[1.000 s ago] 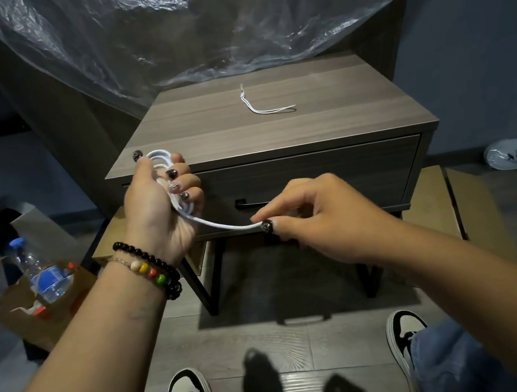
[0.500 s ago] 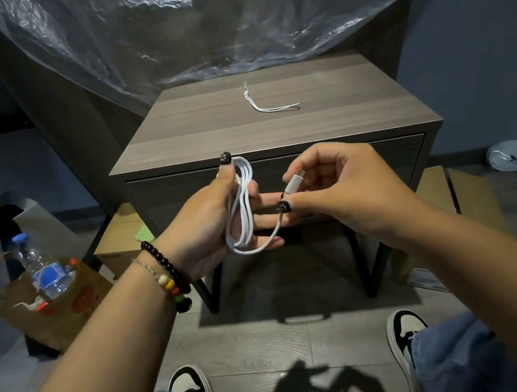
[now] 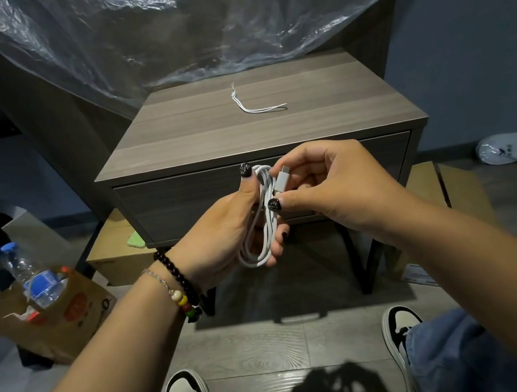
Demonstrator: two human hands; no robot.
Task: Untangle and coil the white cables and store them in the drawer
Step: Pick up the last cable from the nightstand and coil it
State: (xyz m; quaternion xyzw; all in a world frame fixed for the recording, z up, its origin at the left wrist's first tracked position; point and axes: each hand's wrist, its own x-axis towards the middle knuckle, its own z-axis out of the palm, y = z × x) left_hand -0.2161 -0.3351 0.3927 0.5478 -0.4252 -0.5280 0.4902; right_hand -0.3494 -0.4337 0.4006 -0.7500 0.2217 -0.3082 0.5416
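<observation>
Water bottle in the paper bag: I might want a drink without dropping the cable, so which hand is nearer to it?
Left. The left hand holds the coiled cable closer to the water bottle; the right hand is beyond it.

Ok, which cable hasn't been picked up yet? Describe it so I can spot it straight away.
Look at the wooden nightstand in front of the plastic sheet. On its top, toward the back and near the middle, lies a thin white cord, bent into an L. Unlike the coiled cable in the left hand, it lies loose and no hand touches it.
</observation>
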